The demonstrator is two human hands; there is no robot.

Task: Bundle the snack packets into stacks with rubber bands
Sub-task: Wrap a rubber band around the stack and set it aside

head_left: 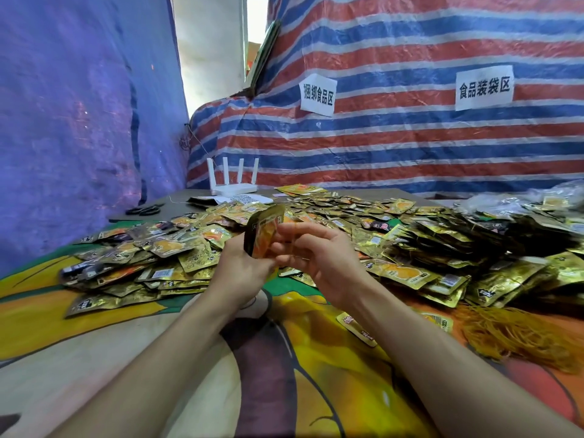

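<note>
The left hand (243, 267) is gripping a small stack (264, 233) upright over the table (94, 358), the right hand (316, 257) is spreading loose fingers beside it, so banding is probably beginning and is calling for one of the bands (518, 339) stretched around the stack.

A thin stack of gold foil snack packets (264, 233), its front printed with an orange picture, stands upright on edge above the desk, gripped from below by the left hand (243, 267). Loose gold foil packets (142, 260) of the same kind lie scattered flat and overlapping across the desk, left of and beyond the stack. To the right, more packets are piled in a higher, denser heap (474, 245). A tangled mound of yellow-brown rubber bands (518, 339) lies near the right edge, just in front of that heap.
</note>
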